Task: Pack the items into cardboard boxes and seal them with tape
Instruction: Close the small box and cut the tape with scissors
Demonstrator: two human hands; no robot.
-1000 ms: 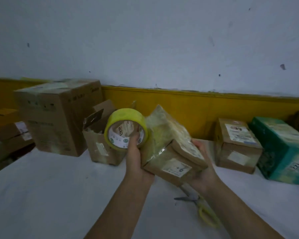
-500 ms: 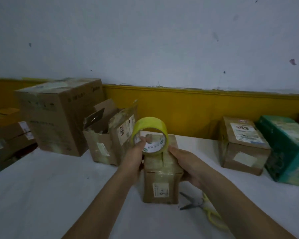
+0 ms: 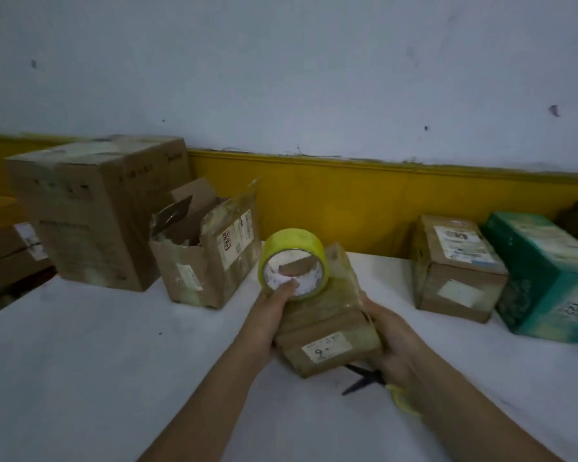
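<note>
A small brown cardboard box [image 3: 327, 323], wrapped in clear tape and bearing a white label marked 9, lies tilted in front of me on the white table [image 3: 97, 361]. My right hand [image 3: 389, 335] grips its right side. My left hand [image 3: 269, 315] holds a yellow tape roll [image 3: 294, 261] upright against the box's far top edge, thumb inside the core.
An open torn box [image 3: 207, 258] and a tall closed box [image 3: 94, 208] stand at the back left. A labelled brown box [image 3: 454, 268] and a green box [image 3: 548, 275] sit at the right. Scissors [image 3: 364, 381] with yellow handles lie under my right wrist.
The small box has been turned from upright onto its side, label now facing up towards me. The tape roll stayed against its top as both hands shifted slightly right.
</note>
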